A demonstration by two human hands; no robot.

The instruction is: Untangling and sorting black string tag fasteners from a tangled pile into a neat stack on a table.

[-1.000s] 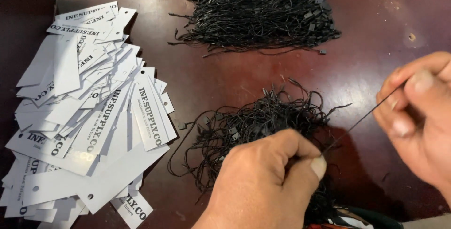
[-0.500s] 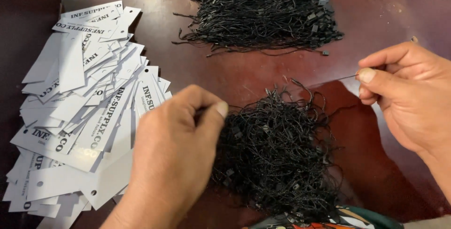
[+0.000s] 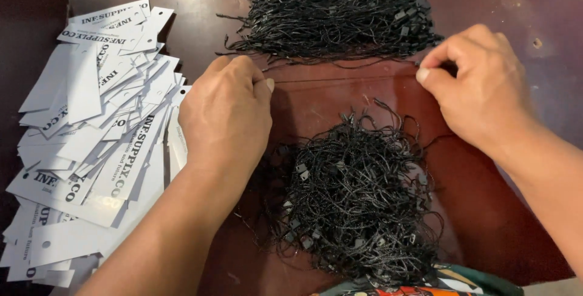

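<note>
Black cord [image 3: 340,81] pinched taut btwn both hands [image 3: 228,110] [image 3: 480,86]; cord heaps [image 3: 355,199], white tags [image 3: 103,144] alongside.

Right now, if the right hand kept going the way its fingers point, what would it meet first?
The right hand points left and slightly up, so probably the lower fringe of the far pile of black strings; height above it is unclear.

Glossy dark-red wooden table [image 3: 522,4], matt white card tags [image 3: 91,150], thin black cord loops [image 3: 358,192] with small plastic clasps.
</note>
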